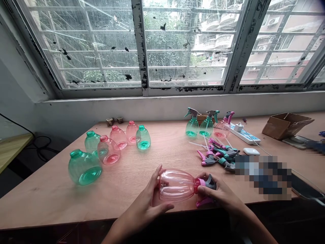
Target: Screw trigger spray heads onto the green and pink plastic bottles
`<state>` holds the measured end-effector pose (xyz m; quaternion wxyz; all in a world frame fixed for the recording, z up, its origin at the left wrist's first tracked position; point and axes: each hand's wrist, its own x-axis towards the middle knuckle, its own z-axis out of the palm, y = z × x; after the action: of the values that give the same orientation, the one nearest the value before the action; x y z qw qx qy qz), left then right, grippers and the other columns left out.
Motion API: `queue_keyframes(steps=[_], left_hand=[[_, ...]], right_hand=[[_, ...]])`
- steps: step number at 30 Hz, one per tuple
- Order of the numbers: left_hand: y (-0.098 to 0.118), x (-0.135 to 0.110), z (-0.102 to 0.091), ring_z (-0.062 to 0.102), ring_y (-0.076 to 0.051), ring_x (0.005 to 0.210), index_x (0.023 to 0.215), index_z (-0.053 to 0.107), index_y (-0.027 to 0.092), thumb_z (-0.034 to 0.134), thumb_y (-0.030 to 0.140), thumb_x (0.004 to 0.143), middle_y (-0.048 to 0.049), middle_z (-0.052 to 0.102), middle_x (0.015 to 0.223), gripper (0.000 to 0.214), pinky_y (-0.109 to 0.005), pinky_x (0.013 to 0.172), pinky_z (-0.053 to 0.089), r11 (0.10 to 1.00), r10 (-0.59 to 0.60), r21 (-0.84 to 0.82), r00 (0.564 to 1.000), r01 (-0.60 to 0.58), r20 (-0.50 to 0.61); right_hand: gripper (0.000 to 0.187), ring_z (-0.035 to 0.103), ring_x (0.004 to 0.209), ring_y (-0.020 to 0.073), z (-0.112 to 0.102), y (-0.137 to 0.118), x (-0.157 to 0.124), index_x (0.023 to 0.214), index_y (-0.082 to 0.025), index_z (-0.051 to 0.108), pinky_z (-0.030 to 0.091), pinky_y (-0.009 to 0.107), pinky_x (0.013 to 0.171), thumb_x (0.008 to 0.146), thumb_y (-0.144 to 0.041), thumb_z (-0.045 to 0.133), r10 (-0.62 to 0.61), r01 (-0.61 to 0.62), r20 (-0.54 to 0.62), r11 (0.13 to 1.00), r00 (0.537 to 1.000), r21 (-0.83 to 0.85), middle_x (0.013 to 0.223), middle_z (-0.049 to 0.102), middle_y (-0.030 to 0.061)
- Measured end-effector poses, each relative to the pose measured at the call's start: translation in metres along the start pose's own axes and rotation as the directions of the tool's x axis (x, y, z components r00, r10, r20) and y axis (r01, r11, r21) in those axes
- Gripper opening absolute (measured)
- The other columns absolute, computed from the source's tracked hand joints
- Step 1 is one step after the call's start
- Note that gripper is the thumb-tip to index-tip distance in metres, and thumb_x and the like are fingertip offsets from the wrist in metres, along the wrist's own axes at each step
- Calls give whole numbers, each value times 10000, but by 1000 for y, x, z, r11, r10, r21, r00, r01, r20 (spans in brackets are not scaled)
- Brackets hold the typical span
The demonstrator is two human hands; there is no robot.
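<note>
A clear pink spray bottle (177,184) lies sideways near the table's front edge, held between both hands. My left hand (149,200) cups the bottle's base, fingers wrapped round it. My right hand (218,195) grips the grey and pink trigger head (207,189) at the bottle's neck. A pile of loose trigger heads (218,154) with dip tubes lies just beyond my right hand. Several empty green and pink bottles (108,149) without heads stand at the left. Three finished spray bottles (207,124) stand at the back.
A white power strip (245,135) and a white box (251,151) lie at the right. An open cardboard box (285,125) sits at the far right. The wooden table (50,196) runs under a barred window. A dark flat device (304,188) lies near the right front edge.
</note>
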<state>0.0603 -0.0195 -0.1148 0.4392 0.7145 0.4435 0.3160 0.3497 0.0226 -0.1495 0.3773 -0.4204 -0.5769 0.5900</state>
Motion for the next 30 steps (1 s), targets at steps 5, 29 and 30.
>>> queue_keyframes(steps=[5, 29, 30], left_hand=[[-5, 1, -1, 286, -294, 1491, 1600, 6, 310, 720, 292, 874, -70, 169, 1682, 1018, -448, 1248, 208, 1000, -1, 11, 1000, 1, -2], [-1, 2, -1, 316, -271, 1462, 1603, -28, 201, 732, 309, 844, -110, 253, 1639, 1079, -370, 1229, 236, 998, -56, -12, 998, 56, 24], [0, 2, -1, 302, -277, 1470, 1604, 2, 190, 733, 312, 841, -115, 268, 1632, 1064, -374, 1229, 236, 998, -65, -16, 998, 65, 27]], right_hand=[[412, 654, 685, 175, 1, -3, -1, 1003, -173, 618, 497, 279, 652, 786, -470, 804, -8, 8, -4, 1000, 1000, -1, 752, 717, 0], [400, 676, 660, 176, 2, -4, -1, 994, -175, 604, 525, 283, 643, 792, -458, 802, 2, -2, 11, 1000, 1000, 30, 733, 746, 5], [403, 677, 659, 176, 2, -4, -2, 993, -175, 602, 528, 285, 643, 790, -460, 803, 4, -4, 12, 999, 1000, 33, 732, 745, 5]])
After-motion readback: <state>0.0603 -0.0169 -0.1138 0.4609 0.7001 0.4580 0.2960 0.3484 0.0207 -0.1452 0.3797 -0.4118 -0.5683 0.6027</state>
